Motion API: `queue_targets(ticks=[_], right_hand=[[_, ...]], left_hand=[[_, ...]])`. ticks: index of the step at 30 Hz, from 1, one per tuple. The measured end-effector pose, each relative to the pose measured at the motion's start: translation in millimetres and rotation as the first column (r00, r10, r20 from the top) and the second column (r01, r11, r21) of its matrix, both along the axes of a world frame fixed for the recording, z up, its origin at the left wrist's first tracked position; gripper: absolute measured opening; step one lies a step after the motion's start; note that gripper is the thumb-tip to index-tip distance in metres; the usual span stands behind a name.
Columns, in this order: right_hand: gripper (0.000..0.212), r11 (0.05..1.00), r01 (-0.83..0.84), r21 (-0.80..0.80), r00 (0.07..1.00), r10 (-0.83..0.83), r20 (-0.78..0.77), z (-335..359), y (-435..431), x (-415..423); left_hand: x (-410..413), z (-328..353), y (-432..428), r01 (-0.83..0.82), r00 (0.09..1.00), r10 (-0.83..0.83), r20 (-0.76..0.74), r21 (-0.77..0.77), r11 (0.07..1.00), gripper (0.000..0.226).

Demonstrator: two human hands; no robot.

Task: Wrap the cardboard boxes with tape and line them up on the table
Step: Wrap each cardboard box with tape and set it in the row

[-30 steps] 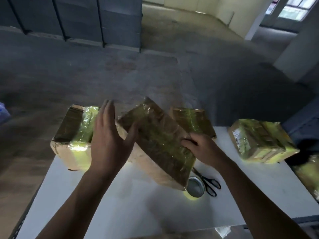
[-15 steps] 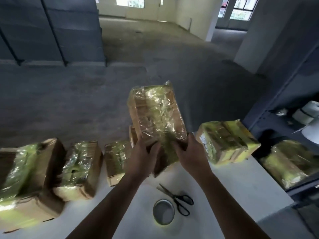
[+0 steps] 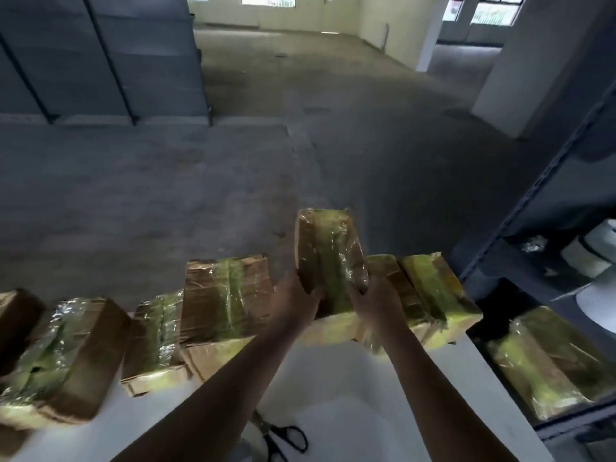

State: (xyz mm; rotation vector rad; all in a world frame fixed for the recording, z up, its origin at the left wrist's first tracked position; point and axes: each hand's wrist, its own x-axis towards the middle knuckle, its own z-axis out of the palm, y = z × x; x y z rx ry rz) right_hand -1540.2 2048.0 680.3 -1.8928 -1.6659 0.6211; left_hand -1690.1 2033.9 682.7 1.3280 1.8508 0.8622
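Both hands hold a tape-wrapped cardboard box (image 3: 328, 258) at the far edge of the white table (image 3: 336, 408). My left hand (image 3: 295, 303) grips its left side and my right hand (image 3: 375, 303) grips its right side. The box stands tilted, its near end low between a wrapped box (image 3: 223, 291) on its left and another wrapped box (image 3: 430, 295) on its right. Further left along the edge sit two more wrapped boxes (image 3: 153, 341) (image 3: 63, 358).
Black scissors (image 3: 283, 438) lie on the table under my left forearm. A dark metal shelf (image 3: 533, 201) stands at the right with a wrapped box (image 3: 546, 358) and white rolls (image 3: 590, 251) on it. Beyond the table lies bare concrete floor.
Both hands carried the box forward and down into the gap in the row at the table's far edge. The camera shifted, and the tape roll is out of sight.
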Motion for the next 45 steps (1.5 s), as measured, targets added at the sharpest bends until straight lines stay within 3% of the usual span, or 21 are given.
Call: queue_targets(ticks=[4, 7, 12, 19, 22, 24, 28, 30, 33, 36, 39, 42, 44, 45], right_hand=[[0.035, 0.99, -0.073, -0.12, 0.996, 0.079, 0.045, -21, 14, 2], [0.044, 0.992, -0.066, -0.103, 0.991, 0.078, 0.11, -33, 20, 0], [0.026, 0.961, -0.048, -0.274, 0.978, 0.101, 0.184, -54, 18, -11], [0.035, 0.917, -0.041, -0.398, 0.907, 0.201, 0.369, -47, 27, -21], [0.045, 0.948, -0.004, -0.319, 0.807, 0.192, 0.559, -39, 19, -32], [0.048, 0.975, -0.067, -0.213, 0.746, 0.191, 0.638, -35, 15, -47], [0.038, 0.958, -0.275, -0.08, 0.872, 0.284, 0.399, -29, 11, -92], [0.033, 0.933, -0.359, -0.039, 0.879, 0.351, 0.323, -32, 5, -115], [0.036, 0.921, -0.37, -0.125, 0.855, 0.39, 0.341, -44, -1, -144], [0.063, 0.925, -0.267, -0.27, 0.894, 0.342, 0.289, -54, -4, -165], [0.102, 0.914, -0.156, -0.374, 0.95, 0.242, 0.196, -57, -6, -175], [0.107, 0.915, -0.071, -0.396, 0.983, 0.131, 0.125, -56, -8, -176], [0.092, 0.93, -0.026, -0.368, 0.992, 0.07, 0.106, -56, -15, -179], [0.085, 0.94, -0.002, -0.341, 0.995, 0.035, 0.092, -56, -20, -181]], left_hand=[[5, -22, 3, 0.009, 0.999, -0.013, -0.045, -0.077, 0.997, 0.031], [5, -35, 6, 0.052, 0.997, -0.058, -0.044, -0.135, 0.989, 0.019], [6, -57, -6, 0.033, 0.999, -0.033, 0.004, -0.209, 0.977, 0.037], [-6, -49, -1, 0.128, 0.992, -0.127, 0.021, -0.264, 0.956, 0.033], [-15, -43, -2, 0.16, 0.985, -0.17, -0.027, -0.216, 0.963, 0.023], [-25, -37, -1, 0.121, 0.986, -0.135, -0.1, -0.133, 0.984, 0.019], [-55, -26, 0, 0.086, 0.988, -0.093, -0.119, -0.06, 0.994, 0.018], [-77, -26, -4, 0.041, 0.987, -0.046, -0.157, -0.035, 0.999, 0.018], [-118, -29, -12, -0.074, 0.974, 0.089, -0.206, 0.081, 0.994, 0.02], [-159, -37, -21, -0.187, 0.924, 0.215, -0.316, 0.116, 0.975, 0.029], [-191, -46, -29, -0.246, 0.914, 0.208, -0.348, -0.066, 0.967, 0.058], [-202, -56, -35, -0.179, 0.98, 0.148, -0.131, -0.269, 0.946, 0.083], [-199, -61, -39, -0.122, 0.989, 0.14, 0.043, -0.279, 0.952, 0.082], [-197, -63, -40, -0.114, 0.99, 0.132, 0.052, -0.262, 0.958, 0.084]])
